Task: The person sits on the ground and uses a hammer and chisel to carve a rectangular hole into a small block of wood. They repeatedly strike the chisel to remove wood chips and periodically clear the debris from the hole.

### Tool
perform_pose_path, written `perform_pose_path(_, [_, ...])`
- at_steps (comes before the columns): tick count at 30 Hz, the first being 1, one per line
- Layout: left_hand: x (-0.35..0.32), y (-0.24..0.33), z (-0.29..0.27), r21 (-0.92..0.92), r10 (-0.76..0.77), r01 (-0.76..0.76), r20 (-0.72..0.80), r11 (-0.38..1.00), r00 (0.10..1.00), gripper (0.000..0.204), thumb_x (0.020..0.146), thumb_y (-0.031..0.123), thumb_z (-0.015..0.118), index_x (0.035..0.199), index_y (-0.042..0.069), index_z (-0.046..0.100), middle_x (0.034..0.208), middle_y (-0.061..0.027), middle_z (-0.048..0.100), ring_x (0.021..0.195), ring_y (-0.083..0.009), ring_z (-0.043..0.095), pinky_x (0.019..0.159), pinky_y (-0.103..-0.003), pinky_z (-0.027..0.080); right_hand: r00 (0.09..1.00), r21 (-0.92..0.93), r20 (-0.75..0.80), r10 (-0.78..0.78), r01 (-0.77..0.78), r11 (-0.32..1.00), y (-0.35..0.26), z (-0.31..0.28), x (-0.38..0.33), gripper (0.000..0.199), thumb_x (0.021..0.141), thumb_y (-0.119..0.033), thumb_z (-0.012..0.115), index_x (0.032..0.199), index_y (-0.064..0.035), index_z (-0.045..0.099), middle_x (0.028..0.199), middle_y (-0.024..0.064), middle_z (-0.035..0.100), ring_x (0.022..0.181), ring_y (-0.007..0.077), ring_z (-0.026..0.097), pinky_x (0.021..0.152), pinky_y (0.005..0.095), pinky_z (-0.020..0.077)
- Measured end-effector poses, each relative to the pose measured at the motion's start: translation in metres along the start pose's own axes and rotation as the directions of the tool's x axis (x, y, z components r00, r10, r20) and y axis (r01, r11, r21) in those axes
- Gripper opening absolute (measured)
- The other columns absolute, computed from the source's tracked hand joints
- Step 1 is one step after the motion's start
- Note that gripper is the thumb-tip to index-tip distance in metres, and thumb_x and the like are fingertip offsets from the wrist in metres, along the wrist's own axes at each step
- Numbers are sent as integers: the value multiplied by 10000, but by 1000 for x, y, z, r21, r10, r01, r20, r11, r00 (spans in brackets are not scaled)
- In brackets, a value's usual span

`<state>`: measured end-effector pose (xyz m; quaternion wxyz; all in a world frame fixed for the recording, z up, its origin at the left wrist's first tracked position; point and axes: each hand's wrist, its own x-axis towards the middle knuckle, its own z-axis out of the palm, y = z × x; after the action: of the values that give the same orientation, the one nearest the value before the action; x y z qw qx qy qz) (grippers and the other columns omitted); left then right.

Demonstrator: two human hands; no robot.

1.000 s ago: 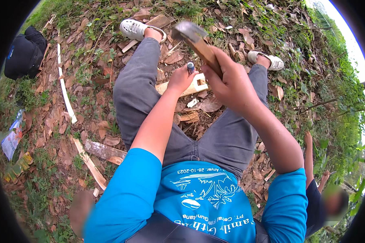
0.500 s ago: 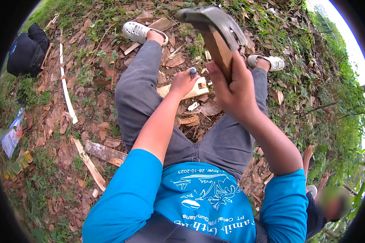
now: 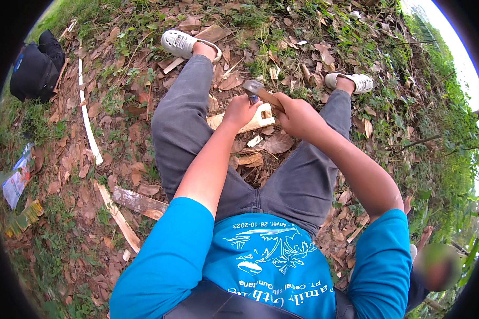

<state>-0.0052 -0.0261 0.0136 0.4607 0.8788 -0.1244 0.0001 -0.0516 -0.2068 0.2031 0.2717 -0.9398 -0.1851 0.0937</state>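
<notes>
My left hand [image 3: 239, 112] is closed around an upright chisel [image 3: 254, 100]; its blue handle end shows above my fingers, and its blade is hidden. Under that hand lies a pale piece of wood [image 3: 248, 125] with a squared notch cut in its right end. My right hand [image 3: 299, 120] grips the wooden handle of a claw hammer [image 3: 270, 98]. The hammer's metal head is down at the top of the chisel, and I cannot tell whether the two touch.
Dry leaves and wood chips cover the ground between my spread legs. Wooden boards [image 3: 138, 202] and a long pale strip [image 3: 89, 130] lie to the left, with a black bag [image 3: 33, 74] farther off. Another person [image 3: 436, 268] is at the lower right.
My right hand has swung the hammer down from a raised position to the top of the chisel. The left hand and the notched wood have stayed nearly still.
</notes>
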Motion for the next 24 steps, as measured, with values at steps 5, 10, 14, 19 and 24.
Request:
perform_pose_path(5, [-4,-12,-4,-75,-41,40,-17,996,999,248,924,291,736,982,55,690,843,-187,722,842,-396,713,752,-473,552,941,329,-327,-90,203,922,-90,-42,3,322,965,-140,660,1258,-29,586,771,229,674,713,418,683,638,451,511])
perform_pose_path(10, [-3,2,-2,-72,24,-28,-51,997,998,228,913,258,752,970,47,685,826,-186,721,817,-373,719,731,-452,551,994,-94,95,52,-43,995,-1,3,17,318,928,-172,635,1213,-35,605,856,252,702,819,451,700,710,508,543])
perform_pose_path(14, [-15,0,-8,-59,2,-8,-98,998,995,176,897,209,764,962,59,700,796,-163,721,774,-342,728,718,-428,553,998,147,-63,-3,13,989,-43,-17,18,297,970,-155,639,1237,-30,604,818,215,681,731,322,691,697,439,512])
perform_pose_path(19, [-10,9,-4,-106,-38,31,-61,994,997,202,891,203,774,992,42,706,785,-164,718,738,-315,729,684,-399,552,940,263,-337,-53,148,953,-48,-6,-1,327,979,-104,650,1282,-20,559,789,183,668,716,250,676,677,381,504])
perform_pose_path(24, [-16,-16,-5,-56,2,-4,-51,998,999,181,908,205,717,1024,66,720,775,-152,699,732,-341,692,661,-416,518,972,-128,202,119,-94,987,18,6,1,308,952,-174,631,1242,-76,604,890,226,709,823,442,696,732,515,529])
